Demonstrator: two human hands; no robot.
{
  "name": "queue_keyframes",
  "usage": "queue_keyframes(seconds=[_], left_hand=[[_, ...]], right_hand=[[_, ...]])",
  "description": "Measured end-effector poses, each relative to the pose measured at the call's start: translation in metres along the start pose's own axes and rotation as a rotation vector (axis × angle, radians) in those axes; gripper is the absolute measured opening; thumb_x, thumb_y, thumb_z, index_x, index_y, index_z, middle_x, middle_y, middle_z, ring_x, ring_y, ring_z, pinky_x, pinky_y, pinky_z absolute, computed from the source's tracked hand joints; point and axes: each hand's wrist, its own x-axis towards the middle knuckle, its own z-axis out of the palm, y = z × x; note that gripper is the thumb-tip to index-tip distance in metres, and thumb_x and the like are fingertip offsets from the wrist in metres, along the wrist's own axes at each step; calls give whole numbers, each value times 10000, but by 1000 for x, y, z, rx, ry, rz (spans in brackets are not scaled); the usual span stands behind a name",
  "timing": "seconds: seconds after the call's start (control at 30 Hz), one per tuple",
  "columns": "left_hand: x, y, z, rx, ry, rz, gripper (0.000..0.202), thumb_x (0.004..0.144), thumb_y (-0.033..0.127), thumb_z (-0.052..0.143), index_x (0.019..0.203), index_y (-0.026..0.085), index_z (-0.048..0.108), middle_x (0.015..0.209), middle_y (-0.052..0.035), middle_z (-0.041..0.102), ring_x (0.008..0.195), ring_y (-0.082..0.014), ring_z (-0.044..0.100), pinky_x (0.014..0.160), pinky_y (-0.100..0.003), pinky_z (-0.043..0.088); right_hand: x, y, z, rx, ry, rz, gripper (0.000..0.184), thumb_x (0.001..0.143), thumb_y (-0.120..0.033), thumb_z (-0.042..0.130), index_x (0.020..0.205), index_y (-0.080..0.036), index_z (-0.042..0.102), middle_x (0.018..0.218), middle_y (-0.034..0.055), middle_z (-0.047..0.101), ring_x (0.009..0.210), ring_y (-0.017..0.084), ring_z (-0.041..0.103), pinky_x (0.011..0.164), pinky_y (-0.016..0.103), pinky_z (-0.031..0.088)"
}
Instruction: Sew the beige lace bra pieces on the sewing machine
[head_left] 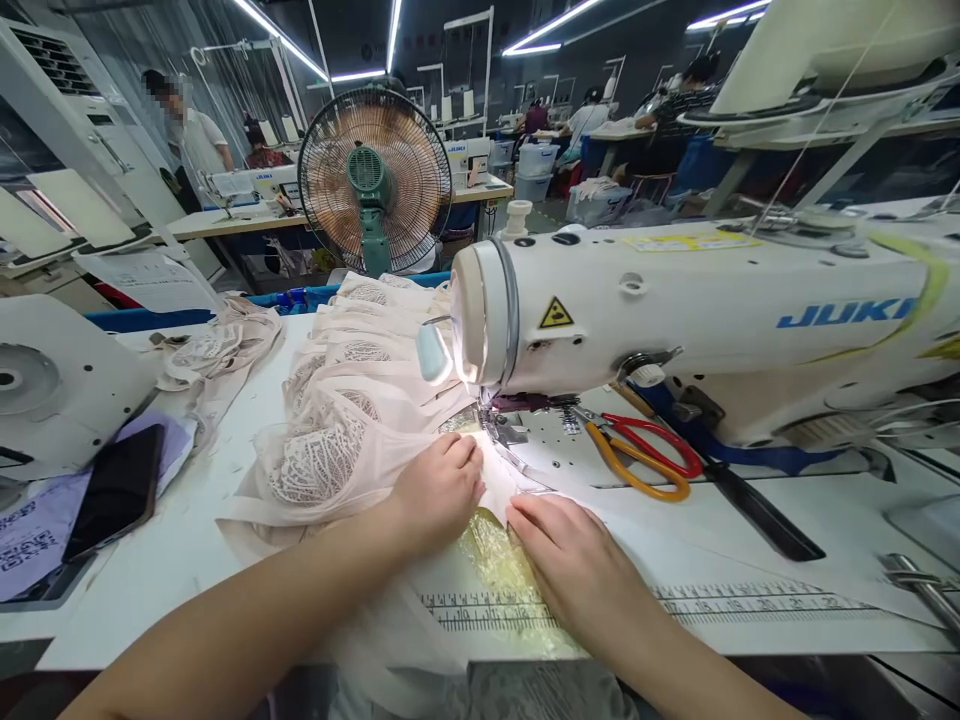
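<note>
Under the lit needle area of a white sewing machine lies pale fabric. My left hand has its fingers curled and pressed down on this fabric, just left of the presser foot. Nearer to me, my right hand pinches the fabric's edge between thumb and fingers. A row of pale pink lace bras is heaped to the left of the machine, and cloth hangs over the table's front edge. Yellowish clear tape covers the table between my hands.
Orange-handled and red-handled scissors rest right of the needle, beside a black-handled tool. A printed ruler strip runs along the front. At left are a phone and another machine. Behind stand a fan and several people.
</note>
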Motion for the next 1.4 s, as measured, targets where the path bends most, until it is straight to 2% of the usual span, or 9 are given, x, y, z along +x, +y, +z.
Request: queue_keyframes(seconds=[0.07, 0.2, 0.33, 0.53, 0.73, 0.97, 1.1, 1.23, 1.4], left_hand=[[-3, 1, 2, -13, 32, -27, 368, 917, 246, 407, 1166, 20, 558, 1195, -151, 580, 1116, -270, 497, 1011, -370, 392], [-1, -1, 4, -40, 27, -33, 398, 943, 281, 361, 1188, 29, 547, 1243, -152, 564, 1160, -267, 490, 1014, -361, 400], [9, -5, 5, -58, 33, -13, 386, 951, 267, 339, 1160, 25, 555, 1198, -176, 579, 1133, -258, 511, 986, -367, 421], [12, -11, 0, -159, -33, -36, 323, 921, 281, 400, 1116, 79, 558, 1115, -143, 577, 1006, -249, 547, 878, -375, 477], [15, -13, -3, -222, -50, -96, 295, 909, 289, 399, 1058, 97, 567, 1105, -140, 552, 1008, -259, 520, 885, -403, 462], [17, -14, -2, -208, -45, -82, 259, 902, 299, 414, 991, 123, 582, 1085, -130, 555, 1010, -263, 512, 874, -422, 460], [16, -14, -4, -194, -59, -79, 257, 891, 296, 432, 984, 117, 592, 1095, -136, 561, 1028, -270, 516, 882, -420, 459], [18, -16, -4, -178, -83, -73, 292, 887, 298, 443, 1045, 98, 586, 1103, -142, 568, 1019, -273, 526, 872, -419, 468], [20, -28, -1, -161, -91, -35, 372, 863, 319, 504, 1148, 84, 545, 1143, -150, 576, 1007, -276, 547, 859, -416, 483]], right_hand=[[0, 0, 0, 8, 23, -7, 322, 817, -52, 378, 1021, -114, 619, 997, 115, 654, 913, 220, 572, 778, 351, 485], [-1, 0, 3, 2, 54, -9, 297, 839, -69, 396, 1027, -99, 625, 1009, 114, 659, 952, 233, 568, 806, 366, 475], [-3, 3, 6, -20, 46, 15, 299, 875, -113, 408, 1090, -67, 610, 1077, 142, 647, 1018, 253, 558, 853, 398, 467], [-3, 4, 3, 24, 12, 0, 308, 881, -122, 401, 1105, -86, 609, 1078, 134, 655, 1017, 228, 577, 856, 376, 489], [-2, 4, 2, 43, 0, -9, 315, 882, -116, 399, 1121, -59, 597, 1089, 155, 649, 1025, 244, 579, 852, 403, 500], [-1, 3, 1, 60, -1, 22, 313, 884, -128, 395, 1121, -94, 597, 1089, 134, 657, 1021, 227, 588, 855, 381, 502], [-3, 2, 3, 36, -21, 22, 318, 889, -126, 392, 1134, -85, 591, 1120, 137, 649, 1052, 241, 577, 877, 408, 487], [-5, 2, 6, 14, -41, 35, 338, 896, -138, 384, 1172, -94, 574, 1178, 132, 630, 1119, 244, 550, 923, 422, 466], [-3, 1, 9, 7, -54, 59, 365, 893, -139, 381, 1207, -106, 564, 1253, 130, 590, 1192, 245, 505, 966, 428, 445]])
